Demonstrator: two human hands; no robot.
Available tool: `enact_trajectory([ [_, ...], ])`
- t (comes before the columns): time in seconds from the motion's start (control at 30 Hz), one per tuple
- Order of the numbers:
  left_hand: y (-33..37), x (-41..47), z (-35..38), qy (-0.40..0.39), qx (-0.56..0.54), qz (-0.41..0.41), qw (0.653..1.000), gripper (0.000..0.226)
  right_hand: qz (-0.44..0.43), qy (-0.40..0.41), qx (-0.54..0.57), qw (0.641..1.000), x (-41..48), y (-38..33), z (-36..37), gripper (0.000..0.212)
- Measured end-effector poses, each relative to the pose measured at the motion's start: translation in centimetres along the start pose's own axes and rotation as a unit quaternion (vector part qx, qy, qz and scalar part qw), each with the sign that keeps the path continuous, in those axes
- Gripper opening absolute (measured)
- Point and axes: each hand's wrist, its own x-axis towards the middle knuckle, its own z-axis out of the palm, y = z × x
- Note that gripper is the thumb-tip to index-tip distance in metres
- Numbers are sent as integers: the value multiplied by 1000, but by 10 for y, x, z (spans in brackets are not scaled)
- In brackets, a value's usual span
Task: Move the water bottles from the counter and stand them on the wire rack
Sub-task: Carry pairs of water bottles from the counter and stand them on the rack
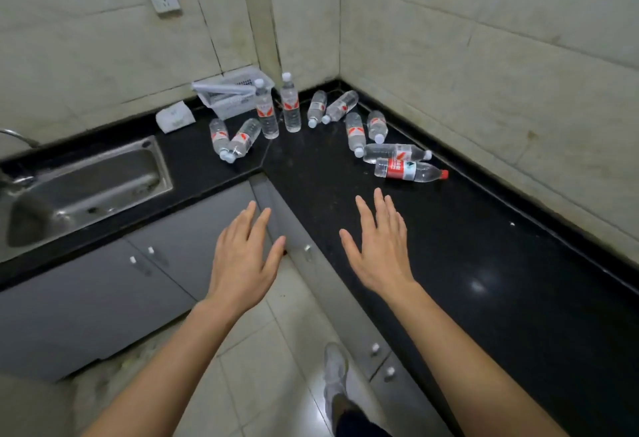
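Note:
Several clear water bottles lie scattered in the corner of a black counter point(449, 236). Two bottles stand upright, one point(267, 109) beside another point(289, 104). Closest to me lies a bottle with a red label and red cap point(409, 170). A white-capped bottle point(394, 152) lies just behind it. Two more lie at the left point(238, 141). My left hand point(242, 256) hovers flat with straight fingers over the cabinet front. My right hand point(380, 246) hovers flat over the counter's front edge, short of the red-capped bottle. Both hands hold nothing. No wire rack shows in this view.
A white plastic basket point(231, 94) sits against the back wall by the upright bottles. A white tissue pack point(174, 117) lies to its left. A steel sink point(86, 187) is set in the counter at left. Grey cabinet doors point(103, 284) and tiled floor point(276, 350) are below.

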Motion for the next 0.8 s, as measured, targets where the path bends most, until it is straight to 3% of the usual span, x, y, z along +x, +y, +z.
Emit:
enact_trajectory([
  [0.4, -79, 295, 15, -9, -3, -3, 1000, 61, 6, -33, 40, 999, 290, -17, 51, 70],
  [0.6, -124, 396, 42, -26, -85, -2, 996, 62, 29, -45, 64, 997, 385, -34, 87, 73],
  [0.8, -187, 508, 104, -108, -234, -94, 962, 52, 122, -4, 136, 983, 470, -38, 142, 72],
])
